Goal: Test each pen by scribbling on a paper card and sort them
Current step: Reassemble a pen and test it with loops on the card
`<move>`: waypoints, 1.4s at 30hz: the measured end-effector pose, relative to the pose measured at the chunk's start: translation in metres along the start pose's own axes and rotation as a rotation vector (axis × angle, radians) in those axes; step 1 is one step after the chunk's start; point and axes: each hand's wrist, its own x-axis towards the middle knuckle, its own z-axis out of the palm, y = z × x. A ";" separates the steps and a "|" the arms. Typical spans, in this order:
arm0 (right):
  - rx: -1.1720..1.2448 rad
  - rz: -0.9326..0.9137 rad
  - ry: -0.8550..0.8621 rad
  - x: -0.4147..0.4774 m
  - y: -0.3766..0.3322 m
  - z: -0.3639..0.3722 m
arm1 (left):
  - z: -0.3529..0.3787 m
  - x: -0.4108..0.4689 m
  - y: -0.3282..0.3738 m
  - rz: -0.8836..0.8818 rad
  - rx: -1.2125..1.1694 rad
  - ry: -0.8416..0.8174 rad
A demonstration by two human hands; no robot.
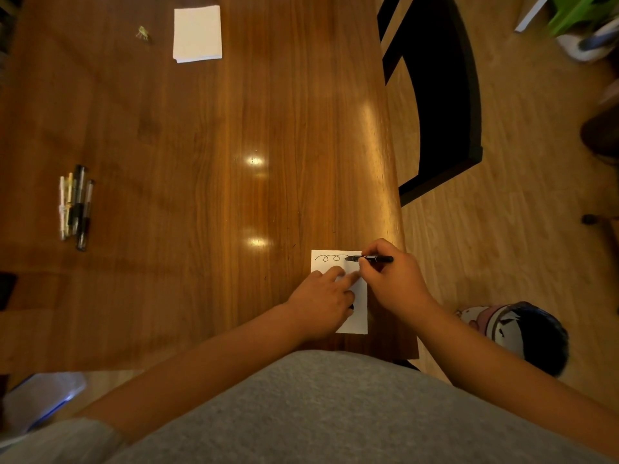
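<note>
Head view: a glossy brown wooden surface (201, 145) fills the frame from 9 to 1 o'clock, with two bright lamp reflections near the centre. Its right edge runs down toward 4 o'clock, where pale wood-plank floor (519, 195) begins.

At about 4 o'clock from centre, close to that edge, lies a white paper card (360, 309) with a line of black loops (330, 258) along its far side. The left hand (321, 303) rests on the card, its fingers stretched flat and pressing it down. The right hand (395, 283) pinches a black pen (371, 259), held almost level, tip pointing left and touching the card at the end of the loops.

At 9 o'clock, well apart from the card, a cluster of pens (75, 205) lies side by side, some dark, some pale. At 11 o'clock sits a stack of blank white cards (197, 32), with a small yellow-green scrap (143, 33) to its left.

A black chair (442, 95) stands at 1 o'clock beside the surface. A green item (576, 11) shows at 2 o'clock, a patterned slipper (522, 333) at 4, and a clear plastic box (43, 396) at 8.
</note>
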 end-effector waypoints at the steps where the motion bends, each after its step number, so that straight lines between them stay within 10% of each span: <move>1: 0.000 0.003 0.003 0.001 0.000 0.000 | 0.001 0.000 0.000 0.002 -0.005 -0.001; 42: 0.167 0.171 0.156 -0.015 0.010 -0.027 | 0.009 0.007 0.003 -0.071 -0.103 0.034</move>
